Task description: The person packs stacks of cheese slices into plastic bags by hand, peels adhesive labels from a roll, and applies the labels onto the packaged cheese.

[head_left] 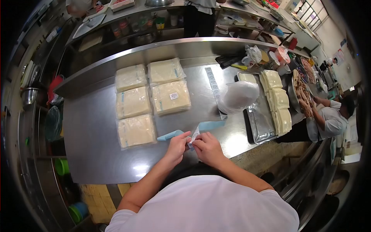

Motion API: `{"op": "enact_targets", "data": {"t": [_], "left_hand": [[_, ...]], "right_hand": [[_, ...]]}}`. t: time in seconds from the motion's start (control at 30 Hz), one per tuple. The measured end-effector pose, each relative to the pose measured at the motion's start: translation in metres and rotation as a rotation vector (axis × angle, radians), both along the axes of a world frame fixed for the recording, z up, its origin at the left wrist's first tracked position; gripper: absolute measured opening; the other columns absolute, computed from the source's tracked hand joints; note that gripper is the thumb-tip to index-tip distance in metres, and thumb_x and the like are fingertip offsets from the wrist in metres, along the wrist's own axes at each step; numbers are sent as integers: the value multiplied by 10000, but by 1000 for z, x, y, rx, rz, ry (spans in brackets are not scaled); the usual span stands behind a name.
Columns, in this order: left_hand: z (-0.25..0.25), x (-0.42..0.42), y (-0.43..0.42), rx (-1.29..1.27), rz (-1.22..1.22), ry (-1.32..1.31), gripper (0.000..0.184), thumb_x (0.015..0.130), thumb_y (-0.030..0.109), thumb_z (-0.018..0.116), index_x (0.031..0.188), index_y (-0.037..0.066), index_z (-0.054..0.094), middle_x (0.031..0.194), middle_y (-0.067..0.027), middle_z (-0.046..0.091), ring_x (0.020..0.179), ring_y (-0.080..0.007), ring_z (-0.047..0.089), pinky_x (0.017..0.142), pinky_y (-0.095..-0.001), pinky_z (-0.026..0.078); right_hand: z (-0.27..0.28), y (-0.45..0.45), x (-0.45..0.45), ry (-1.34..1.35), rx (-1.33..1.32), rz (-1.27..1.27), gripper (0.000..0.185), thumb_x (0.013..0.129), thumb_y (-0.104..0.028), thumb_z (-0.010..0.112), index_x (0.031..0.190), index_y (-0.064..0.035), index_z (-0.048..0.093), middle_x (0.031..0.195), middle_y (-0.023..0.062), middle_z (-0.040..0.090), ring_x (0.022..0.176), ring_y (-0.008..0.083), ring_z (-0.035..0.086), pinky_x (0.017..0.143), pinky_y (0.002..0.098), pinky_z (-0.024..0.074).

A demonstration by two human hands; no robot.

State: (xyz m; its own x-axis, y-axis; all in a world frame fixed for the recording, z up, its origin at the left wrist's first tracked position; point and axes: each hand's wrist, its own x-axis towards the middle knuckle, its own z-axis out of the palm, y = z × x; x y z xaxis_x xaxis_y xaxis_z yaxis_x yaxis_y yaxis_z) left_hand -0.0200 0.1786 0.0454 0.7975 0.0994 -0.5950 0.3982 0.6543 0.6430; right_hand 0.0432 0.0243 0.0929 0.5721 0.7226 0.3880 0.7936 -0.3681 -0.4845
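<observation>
Near the front edge of the steel table, my left hand (178, 147) is closed on a strip of labels (210, 125), pale blue on its back, its ends curling out to both sides. Close beside it, my right hand (209, 147) pinches a white printed part of the strip between thumb and fingers. Just beyond my hands and to the left lie several clear plastic packs of flat, pale yellow sheets (135, 131). One pack (171, 97) bears a small white label. A second printed label strip (212, 85) lies flat farther back.
To the right, a clear plastic bag (239, 96) stands beside a metal tray (261, 123) with stacks of pale yellow sheets (279, 98). A raised steel ledge (162, 49) borders the table's back. A co-worker (332, 116) handles meat at the far right; another person (199, 15) stands behind.
</observation>
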Motion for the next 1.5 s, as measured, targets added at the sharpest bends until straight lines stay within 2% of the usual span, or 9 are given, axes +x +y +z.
{"op": "enact_targets", "data": {"t": [0.23, 0.33, 0.63, 0.9, 1.0, 1.13, 1.23, 1.33, 1.5], "left_hand": [[-4, 11, 11, -9, 42, 54, 489, 948, 77, 596, 1417, -44, 526, 970, -46, 667, 767, -96, 566, 651, -249, 441], [-12, 11, 24, -5, 0, -2, 502, 969, 47, 565, 1440, -99, 468, 1080, -105, 679, 900, -152, 656, 771, -274, 541], [-23, 23, 31, -102, 91, 73, 487, 966, 42, 553, 1423, -107, 478, 1062, -111, 685, 889, -158, 660, 773, -303, 537], [-35, 25, 35, -134, 120, 120, 468, 965, 53, 562, 1409, -85, 507, 1015, -90, 678, 815, -143, 641, 680, -270, 493], [-28, 28, 36, -109, 151, 120, 453, 967, 56, 561, 1396, -83, 519, 994, -81, 675, 768, -119, 610, 615, -263, 442], [-33, 27, 38, -143, 130, 56, 427, 970, 54, 552, 1374, -84, 536, 988, -76, 675, 756, -105, 597, 586, -255, 418], [-32, 27, 43, -83, 52, 51, 418, 984, 66, 557, 1373, -87, 533, 1010, -85, 676, 802, -121, 627, 630, -244, 469], [-17, 28, 44, -109, 83, 75, 424, 996, 89, 576, 1375, -93, 525, 1047, -105, 674, 863, -150, 656, 691, -258, 522], [-15, 20, 40, -84, 109, 36, 484, 986, 92, 604, 1404, -120, 483, 1098, -132, 668, 926, -181, 669, 760, -304, 552]], "right_hand": [[-2, 12, 12, 58, -15, 45, 152, 740, -28, 726, 869, -72, 658, 948, 75, 628, 880, 287, 602, 751, 403, 497], [-1, 26, 17, 95, -26, 30, 171, 749, -43, 742, 900, -65, 664, 958, 90, 620, 881, 294, 596, 754, 405, 498], [-13, 41, 39, 50, -86, 113, 154, 757, -57, 745, 894, -66, 677, 927, 77, 616, 861, 279, 591, 742, 402, 492], [-18, 39, 38, 18, -52, 199, 142, 770, -46, 734, 899, -73, 683, 937, 76, 621, 867, 290, 591, 764, 405, 488], [-12, 45, 33, 106, 8, 67, 180, 758, -39, 750, 926, -74, 696, 942, 83, 622, 876, 303, 590, 770, 409, 490], [-16, 47, 45, 133, -53, 96, 250, 749, -41, 778, 988, -67, 707, 951, 99, 626, 875, 309, 599, 764, 412, 504], [-17, 46, 50, 124, -64, 141, 284, 753, -45, 793, 1026, -54, 714, 963, 108, 637, 872, 304, 615, 756, 410, 520], [-14, 47, 50, 155, -52, 128, 271, 759, -50, 795, 1018, -53, 716, 964, 106, 641, 876, 304, 618, 762, 413, 523], [-6, 46, 40, 110, 4, 132, 277, 747, -57, 782, 1012, -60, 703, 976, 86, 636, 902, 303, 607, 774, 424, 509]]}}
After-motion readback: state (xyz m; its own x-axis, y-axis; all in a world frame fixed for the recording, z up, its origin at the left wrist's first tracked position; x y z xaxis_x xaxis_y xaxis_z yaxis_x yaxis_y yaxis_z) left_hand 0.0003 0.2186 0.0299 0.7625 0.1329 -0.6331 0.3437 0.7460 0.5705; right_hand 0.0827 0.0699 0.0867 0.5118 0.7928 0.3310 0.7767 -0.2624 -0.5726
